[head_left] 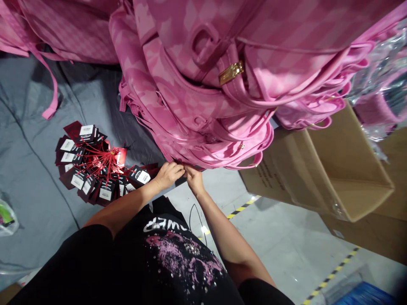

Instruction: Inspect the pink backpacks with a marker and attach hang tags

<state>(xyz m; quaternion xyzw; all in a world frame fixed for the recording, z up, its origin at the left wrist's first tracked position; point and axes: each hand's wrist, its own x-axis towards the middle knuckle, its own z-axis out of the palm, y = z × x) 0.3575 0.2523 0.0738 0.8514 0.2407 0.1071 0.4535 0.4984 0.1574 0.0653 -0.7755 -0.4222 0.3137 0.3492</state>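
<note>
Left hand (171,174) and right hand (193,178) nearly meet at the lower edge of a pink backpack (203,150), their fingers bent and drawn in narrow; we cannot tell what, if anything, sits between the fingertips, as they are partly tucked against the fabric. That backpack lies low in a pile at the edge of the worktop (28,127), under an upper pink backpack (292,25), and appears to jut past the edge. As we judge it, a hard tug could slide or tip the pile, because so much bulk sits above our hands. Since the fingertips are hidden, we could also catch the wrong bit of cloth. Just beside our left forearm (127,207) lies a fan of tags (105,192) on red strings (101,153); an arm swept sideways could drag and tangle them. Farther left, a loose strap (52,95) could snag if its bag shifts. To our right stands an open cardboard box (276,169); anything slipping between it and us could drop to the floor (286,237).
</note>
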